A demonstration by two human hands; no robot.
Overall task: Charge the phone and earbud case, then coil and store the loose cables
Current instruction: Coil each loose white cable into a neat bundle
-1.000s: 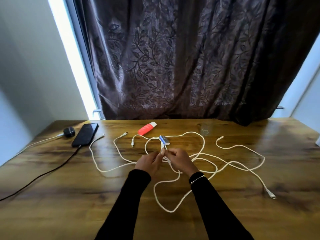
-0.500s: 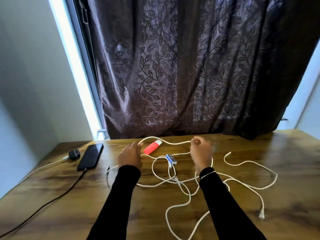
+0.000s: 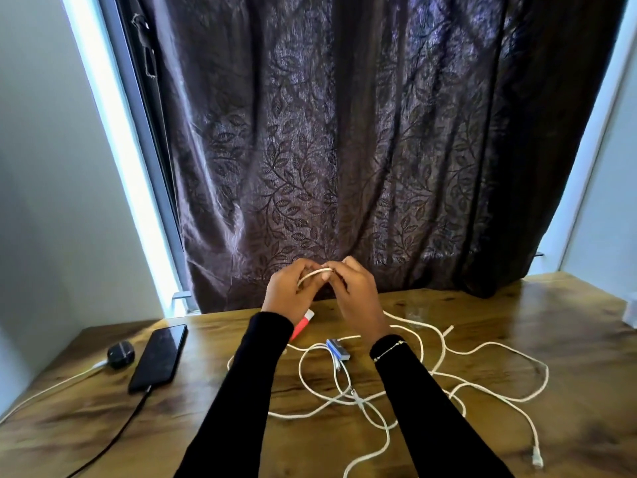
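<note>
Hands now together, fingers (image 3: 339,270) pinching cable (image 3: 315,272)

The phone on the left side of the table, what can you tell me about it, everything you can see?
The phone is a slim black slab with a glossy, dark screen, lying flat and face up on the wooden table, angled so its top leans toward the curtain. A black cable is plugged into its near end and trails off toward the table's front edge. A small dark round earbud case sits just to its left; whether they touch is unclear. Neither hand is near it.
</note>
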